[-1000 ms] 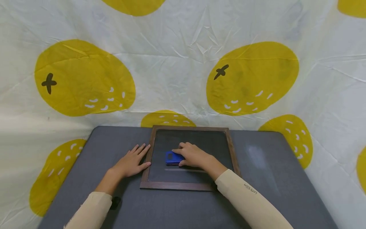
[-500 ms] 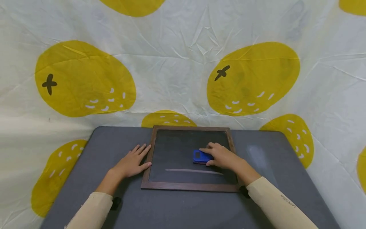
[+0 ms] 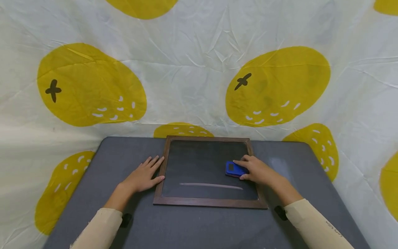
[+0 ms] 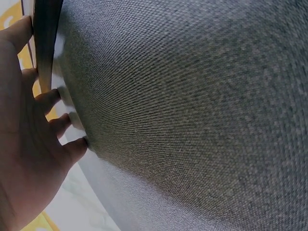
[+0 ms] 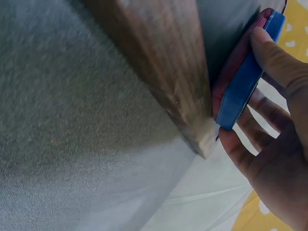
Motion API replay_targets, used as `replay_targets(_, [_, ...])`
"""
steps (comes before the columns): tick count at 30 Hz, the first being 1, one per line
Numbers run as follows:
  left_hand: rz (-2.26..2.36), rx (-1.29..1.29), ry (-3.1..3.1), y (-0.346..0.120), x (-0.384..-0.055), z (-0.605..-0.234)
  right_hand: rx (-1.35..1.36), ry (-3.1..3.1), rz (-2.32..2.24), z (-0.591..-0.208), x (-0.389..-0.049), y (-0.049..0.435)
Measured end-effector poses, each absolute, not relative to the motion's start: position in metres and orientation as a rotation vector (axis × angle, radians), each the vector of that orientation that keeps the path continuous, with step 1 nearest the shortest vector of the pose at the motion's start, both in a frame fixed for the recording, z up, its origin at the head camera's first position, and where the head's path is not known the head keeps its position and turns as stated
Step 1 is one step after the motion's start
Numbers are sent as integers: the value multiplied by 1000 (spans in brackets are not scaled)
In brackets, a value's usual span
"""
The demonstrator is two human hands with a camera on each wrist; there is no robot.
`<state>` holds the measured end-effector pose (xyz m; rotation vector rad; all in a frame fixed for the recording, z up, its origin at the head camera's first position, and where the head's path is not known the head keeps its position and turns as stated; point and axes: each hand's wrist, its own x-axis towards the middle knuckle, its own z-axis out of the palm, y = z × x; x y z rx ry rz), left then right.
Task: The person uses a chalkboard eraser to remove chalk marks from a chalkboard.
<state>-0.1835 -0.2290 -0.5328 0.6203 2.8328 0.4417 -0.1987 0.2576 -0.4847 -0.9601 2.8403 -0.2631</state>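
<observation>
A small blackboard [image 3: 199, 162] in a brown wooden frame [image 3: 205, 202] lies on the grey table, a pale chalk line [image 3: 211, 186] running across its lower part. My right hand [image 3: 257, 169] grips a blue board eraser [image 3: 234, 168] between thumb and fingers, at the right side of the board. In the right wrist view the eraser's reddish felt [image 5: 236, 62] faces the board, close beside the frame. My left hand [image 3: 143, 177] lies with spread fingers on the table, its thumb and fingertips touching the left side of the frame.
The grey cloth-covered table [image 3: 192, 228] has its far edge just behind the board. A white curtain [image 3: 186, 83] with large yellow fruit prints hangs behind and on both sides. A faint whitish smear [image 3: 280, 166] marks the table right of the board.
The right hand has slid the eraser rightward from the board's middle to its right side. The whole chalk line is now uncovered. The left hand stays at the frame.
</observation>
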Motion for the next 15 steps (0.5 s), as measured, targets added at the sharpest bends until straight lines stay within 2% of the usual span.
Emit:
replay_targets(7, [435,613,2827,-229,-184,-531,-994,2858,-258,-484,-194,255])
replay_targets(15, [431,616,2829,-228,-184,-531,-1031,2852,-240,-490,-174,257])
